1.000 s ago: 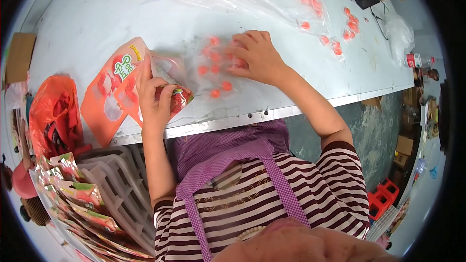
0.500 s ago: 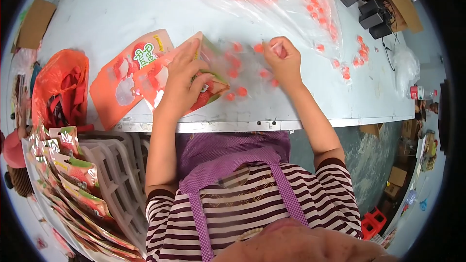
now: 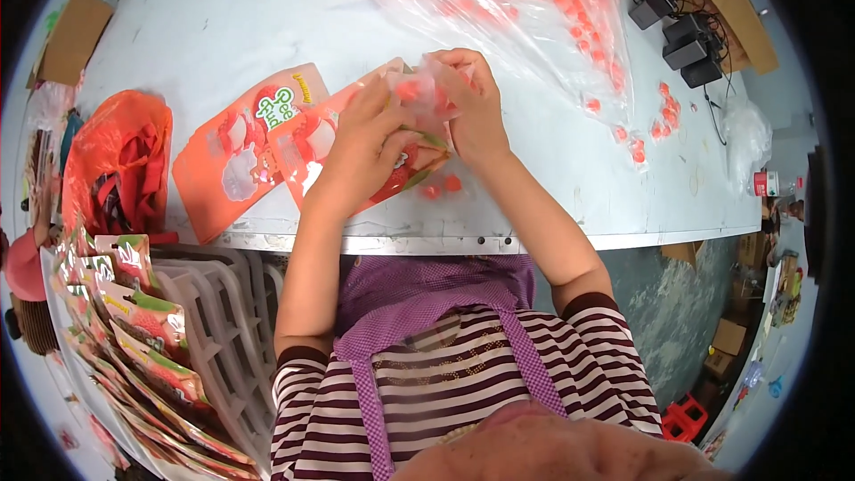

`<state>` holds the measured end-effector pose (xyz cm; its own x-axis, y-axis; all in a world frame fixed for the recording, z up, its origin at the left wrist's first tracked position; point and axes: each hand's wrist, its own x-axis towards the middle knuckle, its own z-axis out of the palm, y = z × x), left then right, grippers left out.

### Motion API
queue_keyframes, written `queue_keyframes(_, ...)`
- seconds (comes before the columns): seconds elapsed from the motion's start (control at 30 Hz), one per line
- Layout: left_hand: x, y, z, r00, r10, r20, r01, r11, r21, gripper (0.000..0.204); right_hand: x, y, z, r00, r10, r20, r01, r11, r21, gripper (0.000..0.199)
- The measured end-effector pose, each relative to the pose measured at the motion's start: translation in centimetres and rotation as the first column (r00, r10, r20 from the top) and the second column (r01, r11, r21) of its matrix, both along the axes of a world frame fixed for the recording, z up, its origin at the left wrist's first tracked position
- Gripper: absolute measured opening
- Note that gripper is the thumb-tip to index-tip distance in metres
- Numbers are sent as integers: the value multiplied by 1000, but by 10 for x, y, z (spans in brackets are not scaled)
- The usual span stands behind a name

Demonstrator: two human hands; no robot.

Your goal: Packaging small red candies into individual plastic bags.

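Observation:
My left hand (image 3: 358, 147) grips an orange printed pouch (image 3: 307, 138) near its mouth, holding it tilted above the table. At that mouth my right hand (image 3: 479, 116) has its fingers closed round several small red candies (image 3: 411, 89) in clear wrappers. A couple of loose red candies (image 3: 442, 187) lie just below the hands. Left of the held pouch, a second flat orange pouch (image 3: 214, 160) with a clear window rests on the table. The inside of the held pouch is hidden by my hands.
A large clear bag (image 3: 499, 0) of red candies spreads across the back, with stray candies (image 3: 663, 111) to its right. Black power adapters (image 3: 690, 44) sit at the far right. An orange plastic bag (image 3: 116, 151) stands left, above a crate (image 3: 218, 321) beside filled pouches (image 3: 147, 330).
My right hand has moved left to the pouch, bringing candies together at its mouth. Fewer loose candies lie on the table. My left hand and the pouch have shifted slightly right.

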<state>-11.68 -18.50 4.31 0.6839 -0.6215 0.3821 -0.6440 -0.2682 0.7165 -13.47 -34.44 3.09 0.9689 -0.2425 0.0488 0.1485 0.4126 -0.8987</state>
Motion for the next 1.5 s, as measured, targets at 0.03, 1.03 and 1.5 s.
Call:
queue_keyframes(0.03, -1, -1, 1, 1000, 0, -1, 0, 1000, -1, 16, 0, 1, -1, 1000, 0, -1, 0, 1000, -1, 23)
queue_keyframes(1.03, -5, -5, -1, 986, 94, 135, -86, 994, -67, 12, -19, -5, 12, 989, 131, -73, -149, 855, -496, 43)
queue_keyframes(1.5, -13, 8, 5, 954, -66, -293, -101, 848, -520, 4, -34, -6, 18, 812, 269, 518, 250, 642, -725, 50)
